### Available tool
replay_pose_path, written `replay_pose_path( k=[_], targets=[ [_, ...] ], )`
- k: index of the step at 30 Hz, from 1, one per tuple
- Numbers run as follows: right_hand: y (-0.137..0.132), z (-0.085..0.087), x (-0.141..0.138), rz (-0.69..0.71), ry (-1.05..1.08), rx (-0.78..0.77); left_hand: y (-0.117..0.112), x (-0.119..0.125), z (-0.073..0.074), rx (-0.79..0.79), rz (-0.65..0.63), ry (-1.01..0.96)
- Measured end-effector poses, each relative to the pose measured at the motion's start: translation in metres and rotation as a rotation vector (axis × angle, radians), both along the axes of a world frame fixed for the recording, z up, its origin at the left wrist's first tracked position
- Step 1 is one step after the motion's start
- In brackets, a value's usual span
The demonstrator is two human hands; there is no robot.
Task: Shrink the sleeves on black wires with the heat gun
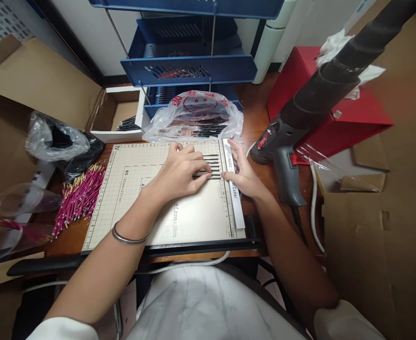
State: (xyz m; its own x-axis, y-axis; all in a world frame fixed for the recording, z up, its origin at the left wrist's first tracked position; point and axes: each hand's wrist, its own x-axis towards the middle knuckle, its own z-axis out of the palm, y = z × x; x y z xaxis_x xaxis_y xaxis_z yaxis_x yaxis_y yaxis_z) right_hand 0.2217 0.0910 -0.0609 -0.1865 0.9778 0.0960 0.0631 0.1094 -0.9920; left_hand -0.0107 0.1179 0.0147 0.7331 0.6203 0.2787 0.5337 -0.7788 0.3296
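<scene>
A cream paper cutter board [194,212] with printed grid lines lies before me. Several thin black sticks [213,164] are laid side by side on it, near its right side. My left hand [183,172] bends over their left ends, thumb and forefinger closed on one black stick; the palm hides part of the row. On the right, my right hand [243,172] lies against the white labelled strip [234,203] of the cutter. Its fingers are apart, with the thumb tip at the right ends of the sticks.
Many magenta wires with gold ends [80,193] lie left of the board, by clear plastic cups [27,198]. Behind are a white box [117,137], a plastic bag [194,115] and blue trays [190,70]. A hot-air gun [289,141] and a red box [357,118] stand right.
</scene>
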Motion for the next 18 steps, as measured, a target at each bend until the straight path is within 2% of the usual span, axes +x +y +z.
replay_pose_path(
  k=[8,18],
  targets=[
    [-0.0014,0.0025,-0.0013,-0.028,0.009,-0.022,0.002,0.0015,-0.0003,-0.07,0.009,0.012],
    [-0.0015,-0.0016,-0.0012,-0.037,0.007,-0.001,0.0024,0.0025,-0.0031,-0.054,0.005,0.02]
  ],
)
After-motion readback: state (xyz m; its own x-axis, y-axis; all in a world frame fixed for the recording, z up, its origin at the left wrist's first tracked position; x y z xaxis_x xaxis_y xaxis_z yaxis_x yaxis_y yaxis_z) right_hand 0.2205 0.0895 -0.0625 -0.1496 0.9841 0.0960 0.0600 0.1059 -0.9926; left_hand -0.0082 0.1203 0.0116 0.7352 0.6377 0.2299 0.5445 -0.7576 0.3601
